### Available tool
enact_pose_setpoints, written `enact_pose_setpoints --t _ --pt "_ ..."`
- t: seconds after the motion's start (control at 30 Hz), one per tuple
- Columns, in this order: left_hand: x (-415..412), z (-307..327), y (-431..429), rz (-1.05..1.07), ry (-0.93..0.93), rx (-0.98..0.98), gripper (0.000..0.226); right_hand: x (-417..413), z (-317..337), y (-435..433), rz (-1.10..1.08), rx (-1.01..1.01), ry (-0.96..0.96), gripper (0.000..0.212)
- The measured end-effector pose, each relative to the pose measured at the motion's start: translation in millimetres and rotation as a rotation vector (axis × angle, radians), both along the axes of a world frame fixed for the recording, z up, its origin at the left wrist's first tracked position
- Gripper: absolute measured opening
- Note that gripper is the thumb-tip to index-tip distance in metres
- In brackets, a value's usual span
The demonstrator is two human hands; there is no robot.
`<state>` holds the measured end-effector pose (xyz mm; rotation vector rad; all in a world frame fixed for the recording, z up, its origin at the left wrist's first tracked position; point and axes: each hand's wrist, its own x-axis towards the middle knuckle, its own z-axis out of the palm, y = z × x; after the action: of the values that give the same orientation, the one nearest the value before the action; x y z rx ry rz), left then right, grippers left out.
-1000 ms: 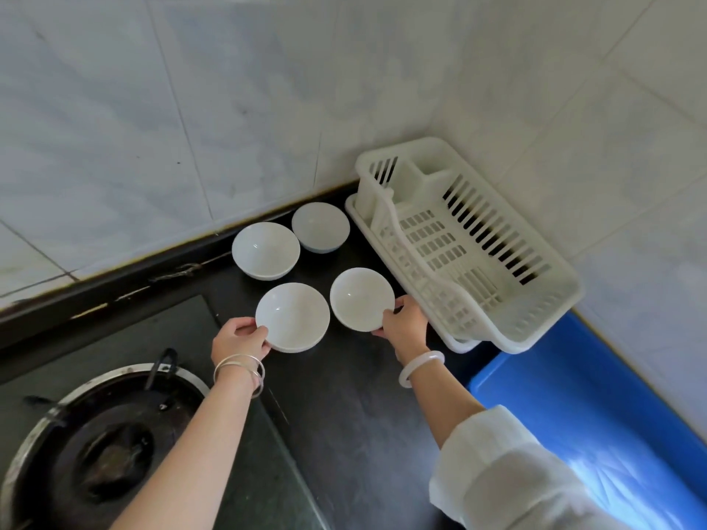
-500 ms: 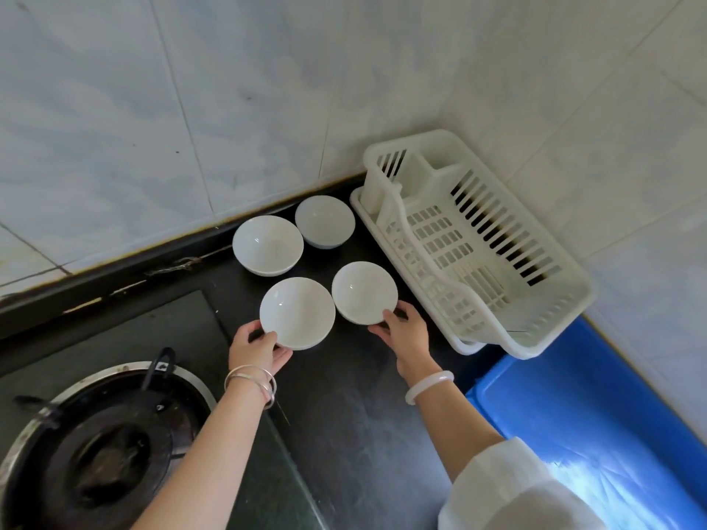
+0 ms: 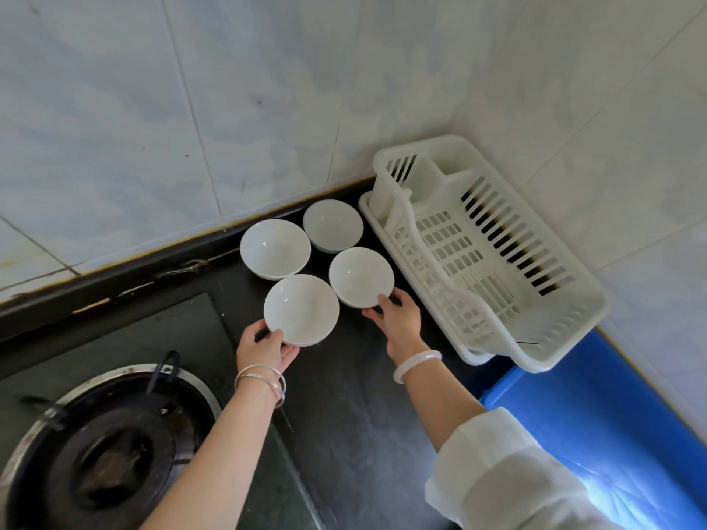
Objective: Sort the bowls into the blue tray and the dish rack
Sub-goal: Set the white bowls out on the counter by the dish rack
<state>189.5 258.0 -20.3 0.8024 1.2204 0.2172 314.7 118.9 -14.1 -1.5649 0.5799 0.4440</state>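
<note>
The left hand (image 3: 267, 348) grips the near rim of the front-left bowl (image 3: 301, 309) at mid-frame; the right hand (image 3: 398, 319) pinches the front-right bowl (image 3: 361, 277). Two more bowls (image 3: 274, 248) sit behind on the dark counter (image 3: 344, 415). The white dish rack (image 3: 493, 258) lies right, with the blue tray (image 3: 597, 422) at lower right.

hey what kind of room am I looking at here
Most likely a home kitchen, at a counter corner: a gas burner is set in the dark counter, a white dish rack stands against the tiled wall, and white bowls sit beside it.
</note>
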Motion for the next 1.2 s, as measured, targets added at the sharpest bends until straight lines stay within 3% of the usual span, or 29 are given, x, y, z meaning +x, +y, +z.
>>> enact_pose_setpoints --t 0.23,0.43,0.67,0.97,1.2 --pt "-1.4 -2.5 -3.4 0.012 -0.015 0.021 0.028 -0.7 0.0 -2.1 0.025 0.033 0.018 0.042" --pt "-8.1 -7.0 -17.0 0.071 -0.059 0.067 0.03 -13.0 8.8 -13.5 0.174 0.096 0.055 0.046" --pt "-31.2 -6.0 -52.9 -0.066 -0.069 -0.011 0.038 -44.3 42.3 -62.6 0.293 0.069 0.001 0.033" --pt "-60.4 18.5 -147.8 -0.608 -0.096 0.107 0.03 -127.6 65.0 -199.5 0.317 -0.222 -0.126 0.02" --pt "-82.2 16.9 -239.3 -1.069 -0.049 0.264 0.027 -189.7 60.5 -301.5 0.242 -0.606 -0.146 0.017"
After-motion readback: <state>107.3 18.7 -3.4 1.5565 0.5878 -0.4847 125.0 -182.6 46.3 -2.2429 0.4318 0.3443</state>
